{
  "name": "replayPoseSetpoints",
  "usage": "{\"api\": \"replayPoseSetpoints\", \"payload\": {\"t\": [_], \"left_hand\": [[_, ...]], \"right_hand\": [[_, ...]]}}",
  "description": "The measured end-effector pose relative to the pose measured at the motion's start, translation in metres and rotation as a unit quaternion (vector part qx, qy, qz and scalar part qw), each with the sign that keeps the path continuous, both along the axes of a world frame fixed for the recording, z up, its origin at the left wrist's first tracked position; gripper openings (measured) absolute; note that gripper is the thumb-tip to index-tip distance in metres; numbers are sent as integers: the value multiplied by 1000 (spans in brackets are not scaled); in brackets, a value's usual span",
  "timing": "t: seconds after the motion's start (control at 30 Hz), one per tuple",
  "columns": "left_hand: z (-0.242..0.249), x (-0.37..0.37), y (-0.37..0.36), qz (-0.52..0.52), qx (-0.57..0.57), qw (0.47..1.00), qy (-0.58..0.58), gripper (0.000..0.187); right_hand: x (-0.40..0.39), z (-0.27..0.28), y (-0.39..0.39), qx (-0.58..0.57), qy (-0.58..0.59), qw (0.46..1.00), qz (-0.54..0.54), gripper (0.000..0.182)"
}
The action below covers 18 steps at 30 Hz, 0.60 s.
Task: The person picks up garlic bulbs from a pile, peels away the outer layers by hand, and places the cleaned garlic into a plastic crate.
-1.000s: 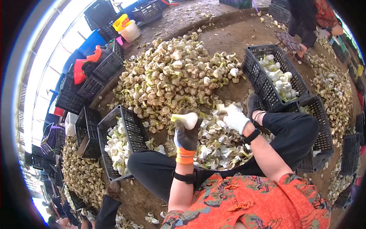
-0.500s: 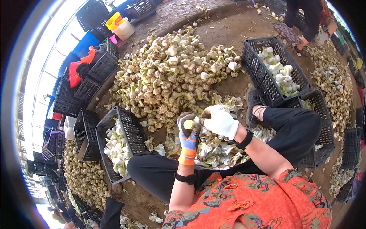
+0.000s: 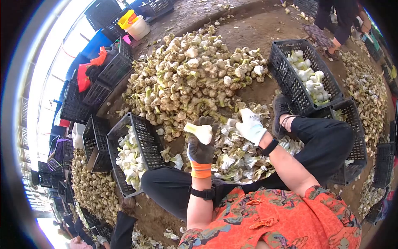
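A white garlic bulb (image 3: 202, 133) with a pale green stem stub rests in my left hand (image 3: 201, 152), which wears a grey-palmed glove with an orange cuff. Its stem points to the left. My right hand (image 3: 250, 126), in a white glove with darkened fingertips, is apart from the bulb, over a heap of peeled garlic skins (image 3: 232, 155). Its fingers are curled, and whatever they may hold is hidden. Beyond both hands rises a large pile of unpeeled garlic (image 3: 186, 79).
Black crates of cleaned garlic stand at my left (image 3: 153, 143) and right (image 3: 286, 83); another crate (image 3: 356, 137) sits beside my right knee. Stacked crates (image 3: 105, 79) and a white bucket (image 3: 138, 28) are at the far left. Other people (image 3: 338, 20) work nearby.
My hands have moved apart: the right went to the right, while the left turned and now shows the bulb whole on its palm side. The view has shifted slightly.
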<state>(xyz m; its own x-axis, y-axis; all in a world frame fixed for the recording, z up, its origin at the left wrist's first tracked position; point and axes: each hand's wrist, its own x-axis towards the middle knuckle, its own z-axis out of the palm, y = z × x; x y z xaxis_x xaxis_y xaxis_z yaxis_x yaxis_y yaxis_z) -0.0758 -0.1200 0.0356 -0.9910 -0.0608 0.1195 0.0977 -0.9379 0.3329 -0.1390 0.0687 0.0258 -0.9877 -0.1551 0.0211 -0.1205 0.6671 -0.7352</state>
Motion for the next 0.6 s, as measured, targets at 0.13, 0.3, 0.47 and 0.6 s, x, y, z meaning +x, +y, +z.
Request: {"api": "replayPoseSetpoints", "payload": {"t": [0.13,0.3,0.47,0.6], "left_hand": [[3,-1,-2,33,-12,999,-33,47],[-11,-3,-3,105,-298,944,-91,42],[-13,-5,-4,102,-460,881,-33,39],[-7,2,-8,41,-225,965,-129,51]], "right_hand": [[2,-42,0,-85,1,994,74,25],[11,45,-34,-259,-140,948,118,29],[15,46,-42,-51,73,989,117,23],[9,34,-44,-92,5,989,114,21]]}}
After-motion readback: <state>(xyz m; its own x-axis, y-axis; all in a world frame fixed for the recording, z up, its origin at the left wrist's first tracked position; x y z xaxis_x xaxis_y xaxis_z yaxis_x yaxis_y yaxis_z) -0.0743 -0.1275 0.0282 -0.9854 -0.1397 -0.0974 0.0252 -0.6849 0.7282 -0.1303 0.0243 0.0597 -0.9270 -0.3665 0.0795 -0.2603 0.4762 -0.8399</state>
